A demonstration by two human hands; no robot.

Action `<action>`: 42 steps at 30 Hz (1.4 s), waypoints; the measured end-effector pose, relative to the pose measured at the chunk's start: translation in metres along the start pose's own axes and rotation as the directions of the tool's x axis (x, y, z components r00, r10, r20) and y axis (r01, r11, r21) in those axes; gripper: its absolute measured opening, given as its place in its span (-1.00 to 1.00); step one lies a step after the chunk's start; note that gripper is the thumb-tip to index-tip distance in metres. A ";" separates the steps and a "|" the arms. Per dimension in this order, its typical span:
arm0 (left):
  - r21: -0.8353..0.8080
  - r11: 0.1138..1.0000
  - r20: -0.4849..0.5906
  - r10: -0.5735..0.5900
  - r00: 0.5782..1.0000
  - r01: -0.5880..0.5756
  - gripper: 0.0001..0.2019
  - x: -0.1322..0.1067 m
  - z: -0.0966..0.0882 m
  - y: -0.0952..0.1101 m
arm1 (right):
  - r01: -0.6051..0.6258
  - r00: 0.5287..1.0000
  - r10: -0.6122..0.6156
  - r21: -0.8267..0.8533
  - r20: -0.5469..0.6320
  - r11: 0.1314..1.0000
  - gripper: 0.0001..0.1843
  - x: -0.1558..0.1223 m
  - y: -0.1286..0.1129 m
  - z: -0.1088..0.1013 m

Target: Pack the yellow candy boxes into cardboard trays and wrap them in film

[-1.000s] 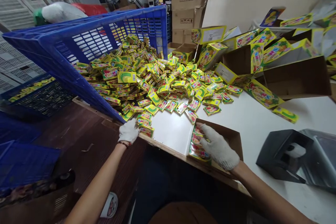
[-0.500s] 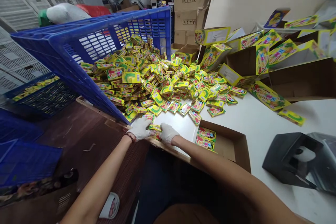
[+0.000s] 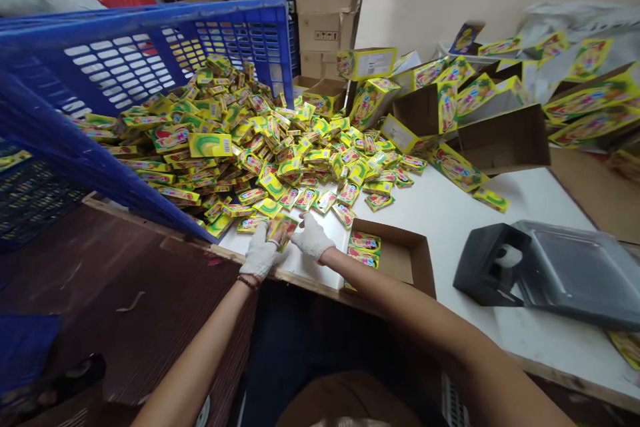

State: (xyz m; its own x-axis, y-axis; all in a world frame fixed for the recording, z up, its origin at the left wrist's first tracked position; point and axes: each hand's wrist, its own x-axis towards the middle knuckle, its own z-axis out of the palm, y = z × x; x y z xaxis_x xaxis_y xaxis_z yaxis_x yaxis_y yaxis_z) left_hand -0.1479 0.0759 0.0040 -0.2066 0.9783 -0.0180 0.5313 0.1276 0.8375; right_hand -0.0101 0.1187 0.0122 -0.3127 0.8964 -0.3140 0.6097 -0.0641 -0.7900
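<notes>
Currently, the gloved left hand (image 3: 260, 255) has its grip closed around a small box (image 3: 283, 229), blurred, near the tabletop's (image 3: 425, 207) front edge. Right hand (image 3: 313, 239) just beside it; grip loosely parted, seemingly unloaded. Open carton (image 3: 423, 265), rightward, holds similar boxes (image 3: 364, 241) along its left side. Heap (image 3: 280, 153) beyond, partly within blue crate (image 3: 225, 10).

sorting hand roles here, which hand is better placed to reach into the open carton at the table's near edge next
Probably the right hand: it is closer to the open carton and appears to hold nothing, while the left hand is farther away and grips at least one small packet.
</notes>
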 end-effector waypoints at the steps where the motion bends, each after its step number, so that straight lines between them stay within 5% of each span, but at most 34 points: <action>1: -0.063 0.998 -0.032 0.003 0.999 -0.005 -0.65 -0.003 0.006 0.009 | 0.002 1.000 -0.002 0.048 -0.006 0.999 -0.49 -0.005 0.001 -0.007; 5: -0.256 0.965 -0.071 0.037 0.997 -0.054 -0.58 -0.018 0.036 0.050 | 0.126 0.992 -0.125 0.302 -0.021 0.945 -0.66 -0.031 0.013 -0.053; 7: -0.461 0.886 0.028 0.057 0.998 -0.038 -0.53 -0.023 0.052 0.071 | 0.199 0.980 -0.183 0.304 -0.081 0.932 -0.66 -0.048 0.022 -0.085; 10: -0.750 0.645 0.259 0.078 0.963 0.149 -0.43 -0.028 0.070 0.095 | 0.232 0.973 -0.226 0.287 -0.054 0.929 -0.59 -0.075 0.035 -0.129; 13: -0.800 0.505 0.402 0.051 0.914 0.324 -0.37 -0.033 0.082 0.107 | 0.162 0.979 -0.200 0.480 0.029 0.862 -0.47 -0.098 0.049 -0.152; 17: -0.773 0.512 0.433 -0.004 0.902 0.374 -0.39 -0.037 0.093 0.099 | 0.080 0.996 -0.095 0.511 0.003 0.856 -0.48 -0.104 0.079 -0.159; 20: -0.769 0.540 0.356 -0.081 0.931 0.341 -0.41 -0.034 0.093 0.083 | 0.033 0.993 -0.015 0.150 -0.119 0.988 -0.63 -0.092 0.105 -0.159; 23: -0.759 0.573 0.284 -0.137 0.949 0.310 -0.43 -0.029 0.090 0.071 | -0.033 0.994 0.014 -0.171 -0.111 0.985 -0.70 -0.074 0.121 -0.149; 29: -0.744 0.597 0.292 -0.113 0.950 0.300 -0.46 -0.032 0.091 0.080 | 0.010 0.994 -0.034 -0.228 -0.101 0.974 -0.89 -0.065 0.118 -0.122; 33: -0.728 0.644 0.260 -0.057 0.964 0.235 -0.47 -0.034 0.102 0.095 | 0.069 0.979 -0.077 -0.048 -0.188 0.996 -0.60 -0.080 0.109 -0.126; 35: -0.718 0.663 0.271 -0.017 0.962 0.213 -0.47 -0.036 0.108 0.103 | 0.135 0.969 -0.104 0.127 -0.226 0.983 -0.58 -0.085 0.107 -0.131; 37: -0.654 0.740 0.235 0.006 0.972 0.154 -0.50 -0.039 0.111 0.108 | 0.162 0.944 -0.117 0.125 -0.308 0.979 -0.63 -0.086 0.109 -0.138; 40: -0.181 0.958 0.132 0.247 0.960 -0.222 -0.76 -0.048 0.110 0.109 | 0.048 0.909 -0.090 -0.110 -0.408 0.993 -0.78 -0.079 0.117 -0.146; 42: 0.216 0.828 0.272 0.458 0.846 -0.518 -0.77 -0.056 0.109 0.108 | -0.017 0.921 -0.060 -0.192 -0.385 0.981 -0.80 -0.072 0.122 -0.146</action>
State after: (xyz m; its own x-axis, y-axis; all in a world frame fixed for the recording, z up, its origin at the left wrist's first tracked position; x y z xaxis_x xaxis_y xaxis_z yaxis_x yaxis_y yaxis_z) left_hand 0.0108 0.0528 0.0359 0.2922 0.9307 0.2202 0.7245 -0.3657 0.5842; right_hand 0.1933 0.1103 0.0160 -0.0442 0.9982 -0.0396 0.7434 0.0064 -0.6689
